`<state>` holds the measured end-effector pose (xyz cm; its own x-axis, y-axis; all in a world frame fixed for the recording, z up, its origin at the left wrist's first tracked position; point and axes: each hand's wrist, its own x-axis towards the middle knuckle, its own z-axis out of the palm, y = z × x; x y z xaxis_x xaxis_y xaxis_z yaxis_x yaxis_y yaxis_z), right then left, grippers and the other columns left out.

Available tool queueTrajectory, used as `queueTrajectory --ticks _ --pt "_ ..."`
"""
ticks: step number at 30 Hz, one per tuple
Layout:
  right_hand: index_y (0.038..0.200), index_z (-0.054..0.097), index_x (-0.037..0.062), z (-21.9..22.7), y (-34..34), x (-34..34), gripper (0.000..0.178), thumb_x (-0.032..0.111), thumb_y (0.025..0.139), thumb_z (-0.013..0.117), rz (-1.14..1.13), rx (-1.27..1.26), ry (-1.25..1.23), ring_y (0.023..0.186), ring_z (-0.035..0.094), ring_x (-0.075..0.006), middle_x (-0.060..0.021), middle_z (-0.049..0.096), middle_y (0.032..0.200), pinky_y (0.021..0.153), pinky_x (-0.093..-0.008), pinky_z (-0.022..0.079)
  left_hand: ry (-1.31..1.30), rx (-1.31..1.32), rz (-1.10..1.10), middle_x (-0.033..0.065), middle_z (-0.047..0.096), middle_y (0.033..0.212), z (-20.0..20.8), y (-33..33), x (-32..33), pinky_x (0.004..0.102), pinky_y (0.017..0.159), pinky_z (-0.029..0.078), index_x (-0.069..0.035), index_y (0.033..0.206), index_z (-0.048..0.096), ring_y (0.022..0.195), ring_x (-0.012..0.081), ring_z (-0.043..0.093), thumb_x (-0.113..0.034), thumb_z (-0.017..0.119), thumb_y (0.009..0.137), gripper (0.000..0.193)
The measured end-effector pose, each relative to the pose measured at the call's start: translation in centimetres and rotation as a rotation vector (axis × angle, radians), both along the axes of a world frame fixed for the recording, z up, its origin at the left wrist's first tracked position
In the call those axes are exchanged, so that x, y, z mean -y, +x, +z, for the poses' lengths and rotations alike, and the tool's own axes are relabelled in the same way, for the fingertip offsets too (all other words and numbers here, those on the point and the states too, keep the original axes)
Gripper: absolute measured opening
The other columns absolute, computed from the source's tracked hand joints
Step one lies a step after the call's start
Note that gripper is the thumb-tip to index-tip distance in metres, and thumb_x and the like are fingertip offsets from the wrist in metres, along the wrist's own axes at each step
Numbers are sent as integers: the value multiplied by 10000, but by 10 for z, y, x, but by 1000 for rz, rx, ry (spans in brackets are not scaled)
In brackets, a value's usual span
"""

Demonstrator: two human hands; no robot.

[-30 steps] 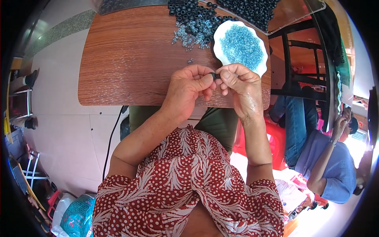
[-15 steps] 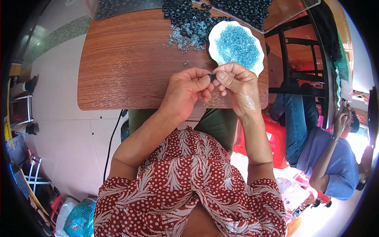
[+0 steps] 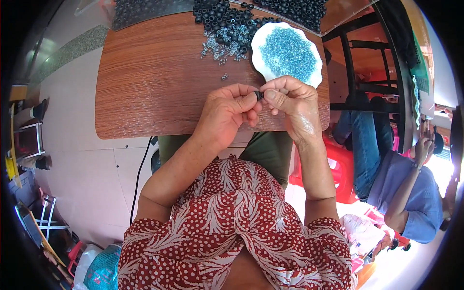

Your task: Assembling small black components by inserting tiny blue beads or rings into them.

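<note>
My left hand [image 3: 223, 113] and my right hand [image 3: 298, 107] meet over the near part of the wooden table [image 3: 150, 82]. Between both thumbs and fingertips a small round black part [image 3: 259, 95] is pinched; the fingers cover most of it. Just beyond my right hand stands a white dish with a wavy rim [image 3: 257, 57], full of tiny clear bluish rings [image 3: 290, 53]. Left of the dish lie loose clear rings [image 3: 220, 49], running into a heap of black parts with round holes [image 3: 212, 14]. A clear piece [image 3: 224, 76] lies alone ahead of my left hand.
Clear-walled trays [image 3: 333, 32] of more black parts line the table's far edge. At the right are a black metal frame [image 3: 351, 67], a red plastic stool [image 3: 338, 164] and another person in a blue shirt [image 3: 420, 203]. A black cable [image 3: 140, 176] hangs at the left.
The view has shifted slightly, with the dish and heap a little further left and up. Both hands keep their pinch on the black part, almost unmoved.
</note>
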<state>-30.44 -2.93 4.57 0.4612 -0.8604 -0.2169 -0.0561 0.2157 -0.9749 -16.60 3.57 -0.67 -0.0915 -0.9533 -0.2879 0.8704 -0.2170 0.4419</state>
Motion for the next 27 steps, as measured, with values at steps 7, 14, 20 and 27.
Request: queueTrajectory --ticks 7,14,20,27 --pt "821 659 3 6 -5 7 66 8 756 661 53 -54 -80 576 517 -50 -30 633 705 495 -180 389 22 -21 -41 120 595 751 5 -1 -1 277 534 465 53 945 551 582 172 557 -50 566 847 143" --pt "861 668 -3 6 -11 8 111 16 752 658 86 29 88 637 525 -62 -35 637 761 568 -185 407 18 -66 -67 122 598 748 7 -6 -3 271 536 477 59 930 558 578 163 559 -53 563 850 137" --pt "936 659 -26 6 -15 10 280 151 725 711 195 56 182 629 514 -79 -44 625 770 598 -197 418 -4 -25 -66 127 606 750 15 -6 -5 260 532 477 67 888 570 578 152 563 -58 563 849 132" --pt "909 641 -19 8 -10 10 224 134 752 688 226 42 227 612 560 -91 -31 598 698 593 -199 468 33 36 -56 135 611 748 18 -7 -5 256 491 470 76 885 572 531 159 561 -56 569 843 138"
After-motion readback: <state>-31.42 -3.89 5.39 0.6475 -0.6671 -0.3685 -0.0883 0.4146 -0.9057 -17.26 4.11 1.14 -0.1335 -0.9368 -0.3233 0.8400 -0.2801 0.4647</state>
